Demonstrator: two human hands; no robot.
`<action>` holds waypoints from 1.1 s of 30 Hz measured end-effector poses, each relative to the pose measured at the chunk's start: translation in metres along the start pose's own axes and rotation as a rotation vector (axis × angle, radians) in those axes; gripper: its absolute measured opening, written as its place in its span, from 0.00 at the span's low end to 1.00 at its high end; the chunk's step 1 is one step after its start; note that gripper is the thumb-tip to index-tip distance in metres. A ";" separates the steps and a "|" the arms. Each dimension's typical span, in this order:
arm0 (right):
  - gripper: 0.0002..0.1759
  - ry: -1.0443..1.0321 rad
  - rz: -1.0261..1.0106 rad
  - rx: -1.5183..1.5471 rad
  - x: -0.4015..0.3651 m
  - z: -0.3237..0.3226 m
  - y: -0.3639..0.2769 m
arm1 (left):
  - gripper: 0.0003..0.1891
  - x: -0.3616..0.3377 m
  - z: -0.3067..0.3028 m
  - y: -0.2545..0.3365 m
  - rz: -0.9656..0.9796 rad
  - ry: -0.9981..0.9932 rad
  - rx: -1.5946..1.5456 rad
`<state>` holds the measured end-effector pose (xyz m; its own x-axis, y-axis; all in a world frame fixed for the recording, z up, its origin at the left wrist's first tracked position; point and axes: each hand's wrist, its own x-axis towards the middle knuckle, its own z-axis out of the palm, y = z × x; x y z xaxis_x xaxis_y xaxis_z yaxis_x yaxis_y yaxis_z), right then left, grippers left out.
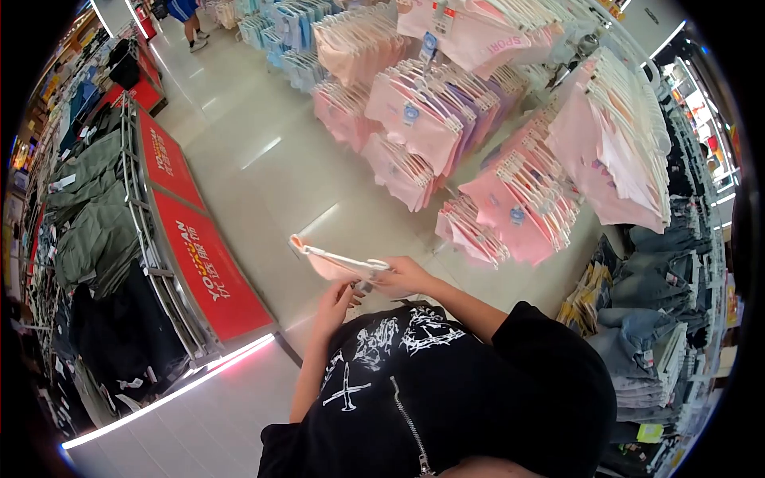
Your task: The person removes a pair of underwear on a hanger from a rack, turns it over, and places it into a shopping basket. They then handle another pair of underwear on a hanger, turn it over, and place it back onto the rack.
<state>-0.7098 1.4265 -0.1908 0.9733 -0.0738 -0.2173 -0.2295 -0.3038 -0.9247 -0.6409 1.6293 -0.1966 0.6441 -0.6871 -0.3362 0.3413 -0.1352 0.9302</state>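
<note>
A white hanger (pixel 339 259) with a small peach garment (pixel 325 268) on it is held out in front of my body. My right hand (pixel 401 277) is closed round the hanger's right end. Just below and to its left, my left hand (pixel 340 298) has its fingers bent at the garment's lower edge, near a small grey piece whose details are too small to make out. Part of the garment is hidden behind the hands.
Racks of pink garments on hangers (pixel 414 119) stand ahead. On the right are folded jeans (pixel 637 342). A metal rack with red signs (pixel 199 267) and dark clothes (pixel 119 319) runs along the left. Far up the aisle stands a person (pixel 188 20).
</note>
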 end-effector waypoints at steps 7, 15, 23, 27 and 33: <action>0.16 -0.100 -0.101 -0.195 -0.007 0.016 -0.029 | 0.18 0.002 -0.004 -0.007 -0.133 0.203 -0.089; 0.15 -0.141 -0.004 -0.100 -0.011 0.028 -0.049 | 0.15 -0.003 -0.014 -0.014 -0.152 0.271 0.095; 0.14 -0.076 0.016 -0.087 0.001 0.043 -0.034 | 0.15 -0.006 -0.021 0.013 -0.046 0.173 -0.053; 0.14 -0.069 -0.158 -0.106 0.009 0.051 -0.028 | 0.14 -0.004 -0.029 0.017 0.018 0.079 -0.054; 0.24 -0.173 -0.077 -0.165 0.041 0.046 -0.046 | 0.12 -0.005 -0.033 0.029 0.082 0.182 -0.273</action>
<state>-0.6596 1.4809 -0.1716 0.9705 0.1151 -0.2117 -0.1381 -0.4546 -0.8799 -0.6111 1.6524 -0.1731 0.7801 -0.5460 -0.3055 0.4384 0.1286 0.8896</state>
